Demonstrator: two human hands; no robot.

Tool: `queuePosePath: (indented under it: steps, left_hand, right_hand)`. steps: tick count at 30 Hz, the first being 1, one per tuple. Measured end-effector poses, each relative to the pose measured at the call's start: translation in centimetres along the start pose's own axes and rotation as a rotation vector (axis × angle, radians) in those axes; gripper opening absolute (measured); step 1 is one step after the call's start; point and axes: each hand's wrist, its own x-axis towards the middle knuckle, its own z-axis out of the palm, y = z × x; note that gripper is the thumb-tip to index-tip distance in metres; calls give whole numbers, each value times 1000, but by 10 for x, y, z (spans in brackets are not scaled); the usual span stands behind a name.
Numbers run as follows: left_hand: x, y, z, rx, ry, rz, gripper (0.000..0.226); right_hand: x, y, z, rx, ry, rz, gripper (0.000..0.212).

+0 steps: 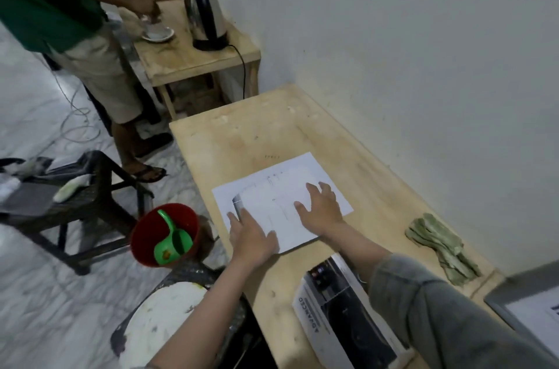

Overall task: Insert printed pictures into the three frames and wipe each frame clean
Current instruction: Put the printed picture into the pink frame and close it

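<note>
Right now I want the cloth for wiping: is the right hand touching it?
Apart. The head view shows the right hand flat on the white sheets, with bare table between it and the green cloth by the wall.

Bare pale wooden tabletop [242,132] lies beyond the white printed sheet [272,187]; folded green cloth [441,247] occupies the wall-side edge.
</note>
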Motion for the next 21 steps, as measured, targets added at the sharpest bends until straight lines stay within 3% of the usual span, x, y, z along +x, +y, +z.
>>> queuePosePath:
  steps: [9,16,21]
  left_hand:
    - [9,4,30,255,3,-41,83]
    - [-16,-1,25,119,81,98,73]
    - [-66,-10,31,-21,-20,220,50]
  right_hand:
    - [25,24,25,-282,-157,-76,72]
    - [-2,36,14,-204,-107,-75,65]
    - [-57,70,-2,-151,-103,-54,61]
